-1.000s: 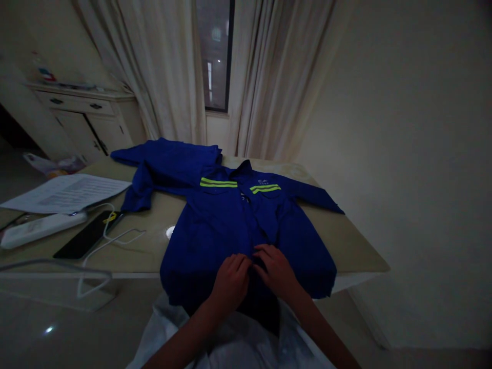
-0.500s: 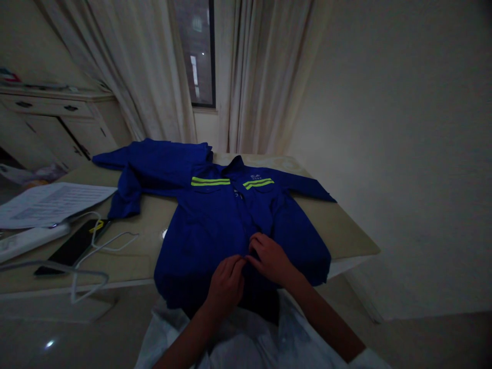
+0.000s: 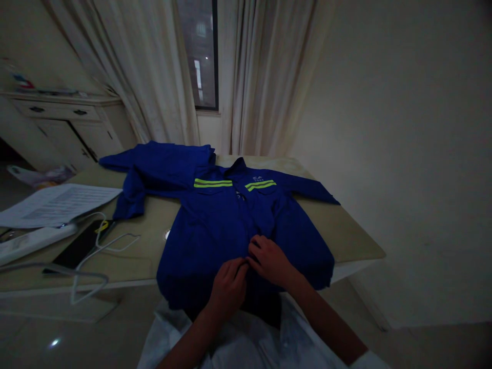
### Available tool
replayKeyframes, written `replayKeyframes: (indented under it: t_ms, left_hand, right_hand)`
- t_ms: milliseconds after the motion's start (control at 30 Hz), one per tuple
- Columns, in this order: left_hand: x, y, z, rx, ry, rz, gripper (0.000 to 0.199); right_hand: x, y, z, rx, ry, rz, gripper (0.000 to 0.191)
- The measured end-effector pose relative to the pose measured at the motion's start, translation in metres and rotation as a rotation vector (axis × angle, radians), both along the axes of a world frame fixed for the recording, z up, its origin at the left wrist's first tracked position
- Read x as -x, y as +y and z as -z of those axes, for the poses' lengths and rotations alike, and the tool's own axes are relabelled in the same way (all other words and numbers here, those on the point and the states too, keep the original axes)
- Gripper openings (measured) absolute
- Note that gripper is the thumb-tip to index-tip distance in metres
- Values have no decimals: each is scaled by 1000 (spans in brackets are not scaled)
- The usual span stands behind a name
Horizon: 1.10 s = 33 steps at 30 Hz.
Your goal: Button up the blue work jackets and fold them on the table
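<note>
A blue work jacket (image 3: 215, 225) with yellow-green chest stripes lies front up on the table, collar away from me, its lower hem hanging over the near edge. My left hand (image 3: 229, 284) pinches the front opening near the hem. Just right of it and slightly higher, my right hand (image 3: 268, 259) has its fingers closed on the same front edge. The fingertips of both hands almost meet; whatever small fastening lies between them is hidden. Another piece of blue clothing (image 3: 165, 161) lies behind the jacket's left side.
On the table (image 3: 357, 243), to the left, are printed paper sheets (image 3: 65, 202), a white power strip (image 3: 36, 243), a black flat object (image 3: 80, 246) and a looped white cable (image 3: 115, 246). A wall (image 3: 415, 154) stands to the right, curtains (image 3: 154, 77) behind.
The view has shifted slightly left, so everything sits a little further right. Both hands keep their hold on the jacket front, with hardly any finger movement visible.
</note>
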<state>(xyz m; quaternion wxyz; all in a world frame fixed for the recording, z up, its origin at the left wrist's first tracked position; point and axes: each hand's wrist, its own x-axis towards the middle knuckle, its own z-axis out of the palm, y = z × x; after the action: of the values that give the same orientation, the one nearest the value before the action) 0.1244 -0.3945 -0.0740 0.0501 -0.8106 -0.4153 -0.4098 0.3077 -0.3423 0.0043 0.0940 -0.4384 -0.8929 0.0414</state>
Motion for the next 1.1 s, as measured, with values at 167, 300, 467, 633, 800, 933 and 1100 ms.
replayKeyframes:
  t_ms: [167, 300, 467, 633, 800, 933, 1100]
  left_hand:
    - [0, -1, -2, 16, 1, 8, 31]
    - [-1, -2, -1, 5, 9, 5, 31]
    - [-1, -2, 2, -3, 17, 2, 32]
    - [-1, -2, 1, -23, 15, -16, 32]
    - [-2, -2, 0, -35, 15, -14, 32]
    - [-2, -1, 0, -45, 22, -13, 32]
    - [-3, -1, 1, -39, 13, -13, 34]
  right_hand:
    - [-9, 1, -3, 103, 141, -44, 15]
    - [-14, 0, -3, 144, 230, -64, 16]
    - [-22, -5, -4, 179, 312, -103, 20]
    - [-26, -8, 7, 127, 368, -92, 16]
    - [-24, -9, 19, 40, 380, -60, 23]
    - [-22, -9, 22, -13, 332, -49, 24]
    - [-17, -13, 19, -48, 252, -36, 26]
